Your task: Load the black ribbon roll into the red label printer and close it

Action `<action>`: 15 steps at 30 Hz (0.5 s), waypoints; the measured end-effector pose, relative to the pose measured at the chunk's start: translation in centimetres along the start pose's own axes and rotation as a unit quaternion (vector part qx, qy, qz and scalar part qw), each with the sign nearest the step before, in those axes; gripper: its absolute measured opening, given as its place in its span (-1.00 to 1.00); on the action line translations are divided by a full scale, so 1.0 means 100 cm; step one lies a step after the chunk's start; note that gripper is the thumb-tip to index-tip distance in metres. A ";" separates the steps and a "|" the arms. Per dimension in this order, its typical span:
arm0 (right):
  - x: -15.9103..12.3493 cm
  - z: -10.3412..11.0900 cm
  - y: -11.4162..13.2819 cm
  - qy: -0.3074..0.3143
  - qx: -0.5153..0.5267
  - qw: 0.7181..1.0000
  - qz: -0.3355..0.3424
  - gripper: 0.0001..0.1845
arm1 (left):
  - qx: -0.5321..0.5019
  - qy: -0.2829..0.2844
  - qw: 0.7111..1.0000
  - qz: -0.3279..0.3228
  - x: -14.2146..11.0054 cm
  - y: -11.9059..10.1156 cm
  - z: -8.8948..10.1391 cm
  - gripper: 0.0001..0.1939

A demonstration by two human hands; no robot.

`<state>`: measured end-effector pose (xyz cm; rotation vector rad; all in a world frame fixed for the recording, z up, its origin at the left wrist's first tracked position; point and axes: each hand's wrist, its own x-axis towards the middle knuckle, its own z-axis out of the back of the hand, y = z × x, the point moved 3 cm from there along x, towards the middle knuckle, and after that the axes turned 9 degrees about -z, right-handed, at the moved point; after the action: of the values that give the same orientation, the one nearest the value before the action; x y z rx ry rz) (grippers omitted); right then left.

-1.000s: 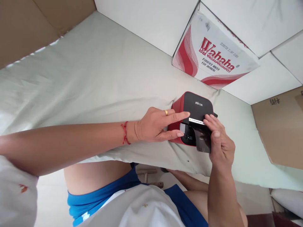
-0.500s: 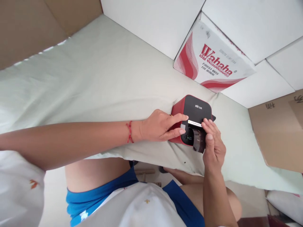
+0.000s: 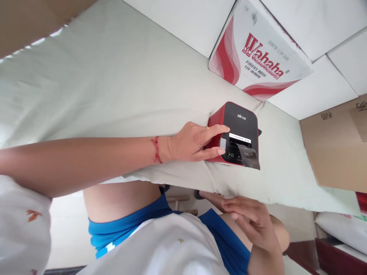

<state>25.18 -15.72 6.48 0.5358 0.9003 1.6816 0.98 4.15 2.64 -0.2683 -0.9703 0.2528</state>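
Observation:
A small red and black label printer (image 3: 243,121) sits on the pale cloth, with a white warning strip across its top. From its front slot a dark glossy strip of film (image 3: 250,157) sticks out and bends over the front edge. My left hand (image 3: 192,143) rests against the printer's left side. Its index finger lies on the black top and its thumb near the small buttons, spread apart; the other fingers are mostly hidden. My right hand (image 3: 250,219) hovers over my lap, away from the printer, fingers loosely bent and thumb apart, with nothing visible in it.
A white and red water carton (image 3: 259,57) stands behind the printer among plain white boxes (image 3: 312,89). Brown cardboard (image 3: 332,149) rises at the right. The cloth's front edge (image 3: 183,183) hangs just above my knees, and a white sack (image 3: 341,229) lies at lower right.
My right hand has let go of the film strip and moved down towards my lap, leaving the strip uncovered. My left hand stays on the printer. The view has shifted slightly.

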 end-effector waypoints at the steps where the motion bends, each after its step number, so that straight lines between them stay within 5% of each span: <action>1: 0.000 0.005 0.003 -0.045 0.003 0.999 -0.012 -0.63 | 0.005 -0.016 1.000 -0.017 0.000 -0.002 0.000 -0.38; 4: 0.011 0.020 0.005 -0.282 -0.006 0.955 -0.087 -0.80 | 0.036 -0.055 0.995 -0.075 0.000 -0.007 0.002 -0.45; 7: 0.030 0.021 0.012 -0.434 0.026 0.899 -0.059 -0.80 | 0.073 -0.058 0.989 -0.118 0.002 -0.012 0.004 -0.62; 10: 0.050 0.014 0.026 -0.448 -0.023 0.893 0.024 -0.59 | 0.090 -0.031 0.987 -0.133 0.003 -0.015 0.005 -0.64; 15: 0.062 0.001 0.038 -0.347 -0.231 0.904 0.098 -0.58 | 0.067 0.003 0.992 -0.108 0.002 -0.015 0.003 -0.59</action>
<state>21.06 -10.23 8.93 0.8341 -0.0768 1.6266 1.00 2.81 3.49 -0.0397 -0.9627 0.1174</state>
